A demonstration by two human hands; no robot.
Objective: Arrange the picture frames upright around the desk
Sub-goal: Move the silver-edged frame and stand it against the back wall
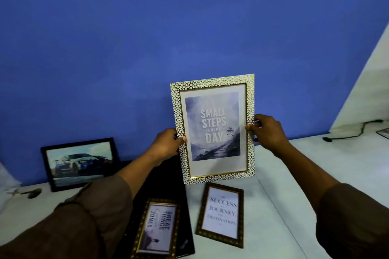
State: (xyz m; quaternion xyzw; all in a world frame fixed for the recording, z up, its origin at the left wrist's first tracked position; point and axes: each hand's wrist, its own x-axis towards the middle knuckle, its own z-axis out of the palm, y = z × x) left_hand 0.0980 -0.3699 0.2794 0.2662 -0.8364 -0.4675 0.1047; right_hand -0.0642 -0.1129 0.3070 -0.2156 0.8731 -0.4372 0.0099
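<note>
I hold a white-and-gold pebbled frame (213,128) reading "Small steps every day" upright above the white desk (294,174), in front of the blue wall. My left hand (167,145) grips its left edge and my right hand (267,130) its right edge. A black frame with a car picture (79,163) stands upright against the wall at the left. Flat on the desk lie a dark frame reading "Success is a journey" (221,214) and a gold-edged frame reading "Great things" (156,229), the latter on a black laptop-like slab (164,176).
A black cable (349,132) runs across the desk at the far right, beside the corner of another flat frame (383,132). A white slanted panel (368,94) rises at the right. Small dark objects (31,192) lie at the desk's left edge.
</note>
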